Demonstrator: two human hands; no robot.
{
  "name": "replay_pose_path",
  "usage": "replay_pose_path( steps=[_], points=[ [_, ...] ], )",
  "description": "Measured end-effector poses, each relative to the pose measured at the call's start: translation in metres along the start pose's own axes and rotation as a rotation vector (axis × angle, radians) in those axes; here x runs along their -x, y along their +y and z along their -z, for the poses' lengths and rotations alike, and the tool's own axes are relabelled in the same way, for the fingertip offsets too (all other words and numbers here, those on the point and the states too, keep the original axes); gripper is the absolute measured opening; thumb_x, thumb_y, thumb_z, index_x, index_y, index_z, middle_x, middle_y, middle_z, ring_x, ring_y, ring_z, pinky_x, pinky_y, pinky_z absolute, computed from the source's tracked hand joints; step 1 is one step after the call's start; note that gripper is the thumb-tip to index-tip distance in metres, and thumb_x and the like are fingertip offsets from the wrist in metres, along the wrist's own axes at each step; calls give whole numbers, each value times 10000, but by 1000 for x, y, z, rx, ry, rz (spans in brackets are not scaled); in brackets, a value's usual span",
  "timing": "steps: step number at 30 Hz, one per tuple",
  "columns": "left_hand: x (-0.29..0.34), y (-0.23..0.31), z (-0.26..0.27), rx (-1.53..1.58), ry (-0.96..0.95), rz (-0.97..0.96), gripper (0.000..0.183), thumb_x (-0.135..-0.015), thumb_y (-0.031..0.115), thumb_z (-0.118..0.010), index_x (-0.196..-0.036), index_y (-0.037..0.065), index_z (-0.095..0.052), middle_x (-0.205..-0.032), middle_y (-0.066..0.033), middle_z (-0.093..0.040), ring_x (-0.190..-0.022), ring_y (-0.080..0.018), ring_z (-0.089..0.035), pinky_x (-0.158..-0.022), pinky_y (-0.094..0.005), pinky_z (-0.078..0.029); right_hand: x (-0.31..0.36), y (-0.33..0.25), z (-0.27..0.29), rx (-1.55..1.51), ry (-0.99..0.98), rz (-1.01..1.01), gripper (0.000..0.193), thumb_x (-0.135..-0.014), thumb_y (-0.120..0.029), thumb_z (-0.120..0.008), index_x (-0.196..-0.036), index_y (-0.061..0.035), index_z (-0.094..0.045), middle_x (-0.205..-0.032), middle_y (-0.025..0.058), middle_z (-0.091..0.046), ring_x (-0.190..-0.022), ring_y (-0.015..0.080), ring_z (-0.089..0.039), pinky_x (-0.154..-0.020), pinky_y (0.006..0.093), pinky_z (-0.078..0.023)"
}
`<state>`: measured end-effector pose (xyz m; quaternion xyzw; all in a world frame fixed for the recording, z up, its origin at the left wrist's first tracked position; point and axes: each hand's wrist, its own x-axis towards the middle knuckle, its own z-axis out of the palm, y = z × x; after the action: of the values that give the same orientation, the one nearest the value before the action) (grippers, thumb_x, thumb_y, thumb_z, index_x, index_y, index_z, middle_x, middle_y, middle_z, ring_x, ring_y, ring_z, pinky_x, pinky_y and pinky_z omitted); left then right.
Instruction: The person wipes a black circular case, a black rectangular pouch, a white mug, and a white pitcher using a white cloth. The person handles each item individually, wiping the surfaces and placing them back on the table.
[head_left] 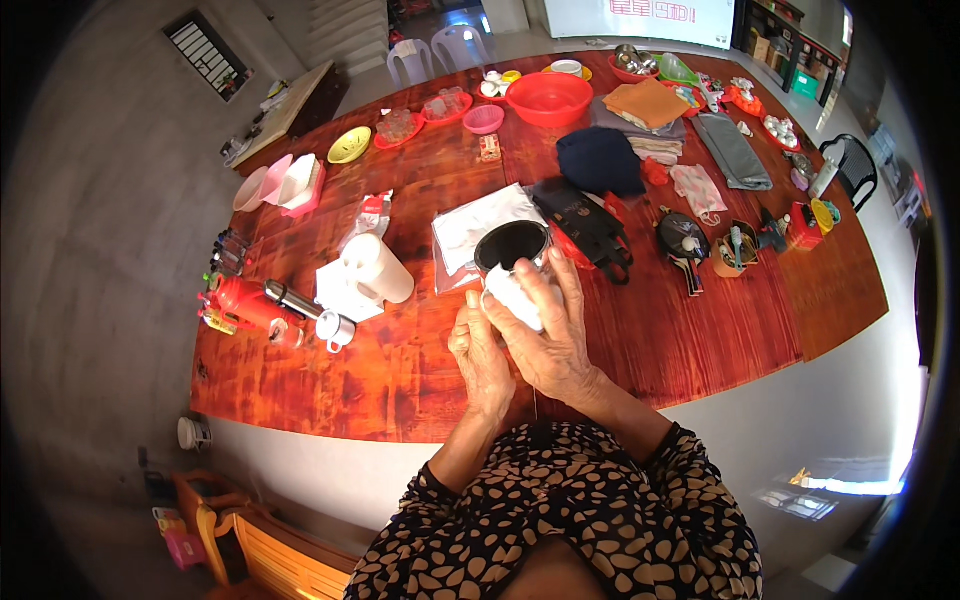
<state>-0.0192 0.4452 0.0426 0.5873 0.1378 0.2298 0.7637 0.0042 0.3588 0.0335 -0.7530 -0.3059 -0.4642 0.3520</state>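
Observation:
In front of me a cup [512,243] with a dark inside and a shiny rim is tipped so that its mouth shows. My left hand [482,355] is closed at the cup's near left side, its fingers curled; the exact part it grips is hidden. With fingers bent, my right hand [553,345] presses a white tissue-like piece [515,293] against the cup's near side. Beyond the cup lies a white sheet in clear plastic [462,232]. A white paper roll [378,268] stands to the left, near a small white mug [334,328] and a steel flask [292,299].
A red flask [246,302] lies at the left edge of the wooden table [340,400]. A black bag [590,225] and a dark folded cloth [600,160] lie just right of the cup. Farther back are a red basin [550,98], baskets and folded cloths. Paddles [683,240] lie at the right.

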Motion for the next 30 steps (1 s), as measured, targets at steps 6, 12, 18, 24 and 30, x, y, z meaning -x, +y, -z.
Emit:
replay_pose_path(
  steps=[6,12,18,24,30],
  points=[
    [8,5,1,-74,-58,13,529,-1000,458,-345,-951,10,-621,-853,-50,-615,-779,-104,-549,-725,-273,-475,-10,-5,1,33,70,-40,237,-779,-178,-666,-1015,-170,-690,-1338,135,-401,-1252,372,-334,-1003,524,-329],
    [4,-2,3,108,-162,-107,228,-888,253,-653,-858,28,-637,-792,13,-595,-697,-64,-514,-650,-232,-459,-29,9,7,-460,201,-567,311,-948,-173,-398,-1187,-4,-502,-1163,196,-480,-1088,325,-474,-945,407,-380],
    [4,8,-2,277,-98,8,202,-799,116,-758,-698,74,-588,-775,13,-632,-682,-31,-504,-648,-202,-429,-20,78,-8,-945,-75,-950,414,-957,-312,-444,-1170,28,-548,-1146,168,-527,-1060,258,-520,-941,331,-395],
    [-11,6,3,368,-1,11,171,-808,120,-746,-896,30,-630,-920,-47,-680,-794,-83,-605,-730,-248,-493,-4,37,-15,-753,58,-844,551,-951,-380,-432,-1326,23,-404,-1266,182,-417,-1193,276,-410,-1018,372,-319],
    [-23,12,4,460,-5,66,170,-841,155,-717,-921,46,-615,-967,-58,-666,-821,-94,-615,-711,-261,-527,25,-10,-14,-172,-42,-311,699,-953,-390,-433,-1436,41,-171,-1426,266,-160,-1291,385,-235,-1069,459,-215]
  ],
)
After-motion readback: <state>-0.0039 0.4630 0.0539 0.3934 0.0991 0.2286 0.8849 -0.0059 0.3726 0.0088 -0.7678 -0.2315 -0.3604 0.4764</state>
